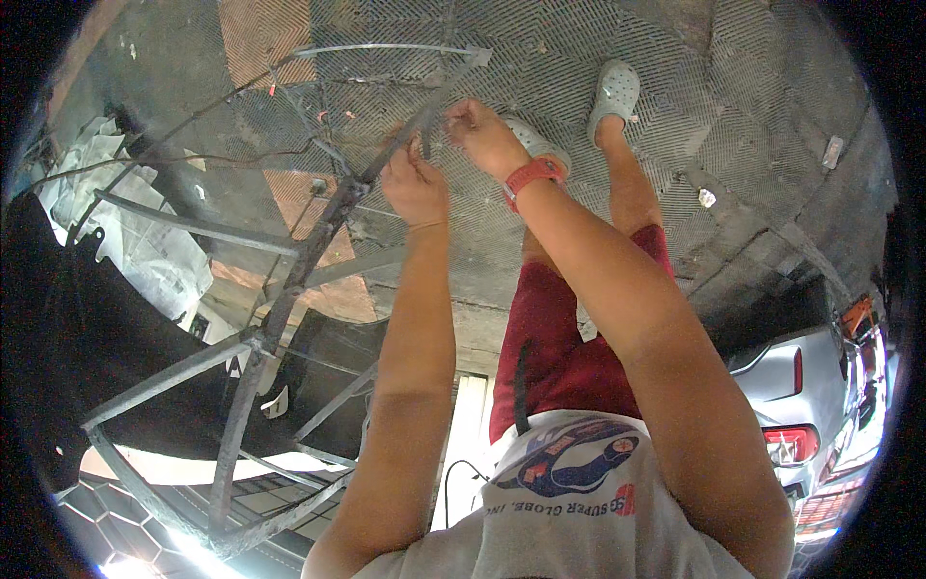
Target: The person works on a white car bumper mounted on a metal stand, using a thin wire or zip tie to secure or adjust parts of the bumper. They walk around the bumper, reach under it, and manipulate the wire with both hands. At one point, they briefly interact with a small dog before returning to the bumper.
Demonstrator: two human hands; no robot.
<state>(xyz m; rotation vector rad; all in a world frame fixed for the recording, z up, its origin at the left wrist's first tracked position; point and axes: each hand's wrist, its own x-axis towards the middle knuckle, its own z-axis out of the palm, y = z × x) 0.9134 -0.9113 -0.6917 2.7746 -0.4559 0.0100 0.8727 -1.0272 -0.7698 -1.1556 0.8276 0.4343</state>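
Observation:
My left hand (pixel 415 189) is raised beside the upper bar of a grey metal frame stand (pixel 312 236). Its thumb and fingers are pinched together close to the bar, and whatever they hold is too small to make out. Just to the right, my right hand (pixel 479 138) has its fingertips drawn together, facing the left hand across a small gap. I cannot tell what, if anything, sits between those fingertips. A red wristwatch (pixel 533 181) is strapped around my right wrist. The stand's welded bars run from beside my hands down to the lower left.
A large black panel (pixel 125 338) lies behind the stand at left, with crumpled whitish sheeting (pixel 159 241) beyond it. The floor (pixel 714 87) has ridged matting and bits of litter. At right stands a silver car (pixel 786 372) with a red tail light (pixel 791 444).

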